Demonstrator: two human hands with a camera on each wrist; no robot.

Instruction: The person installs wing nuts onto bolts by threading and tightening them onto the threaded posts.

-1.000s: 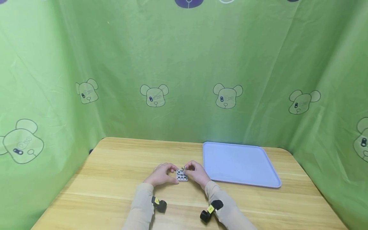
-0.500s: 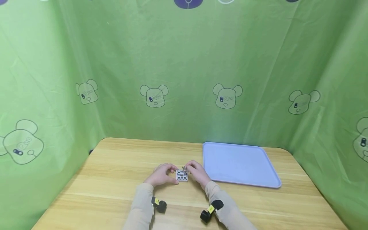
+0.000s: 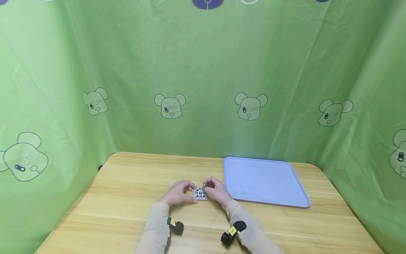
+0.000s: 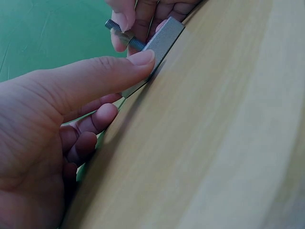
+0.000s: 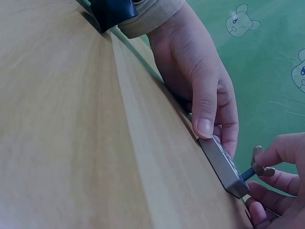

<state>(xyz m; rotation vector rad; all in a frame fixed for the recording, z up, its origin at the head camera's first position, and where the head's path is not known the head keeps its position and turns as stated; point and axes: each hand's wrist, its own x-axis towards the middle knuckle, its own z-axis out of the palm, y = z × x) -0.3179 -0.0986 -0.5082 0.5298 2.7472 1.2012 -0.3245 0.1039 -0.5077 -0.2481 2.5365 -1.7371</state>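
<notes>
On the table lies a small square metal block (image 3: 200, 194) with round holes in its top face. My left hand (image 3: 178, 193) holds it from the left, thumb on the near side and fingers at the far side. A threaded bolt (image 4: 136, 44) stands up from the block near its far right corner, and its threaded end shows past a wing nut (image 5: 259, 168). With thumb and finger my right hand (image 3: 218, 190) pinches the wing nut. A stretch of bare thread shows between the nut and the block in the right wrist view.
A pale blue tray (image 3: 264, 181) lies just right of my right hand on the wooden table (image 3: 133, 197). Green curtains (image 3: 203, 134) with bear prints hang behind the table and on both sides. Black cameras are strapped to both sleeves.
The fingers of my right hand have shifted round the wing nut, and its wings stand at a different angle. My left hand and the block have stayed in place.
</notes>
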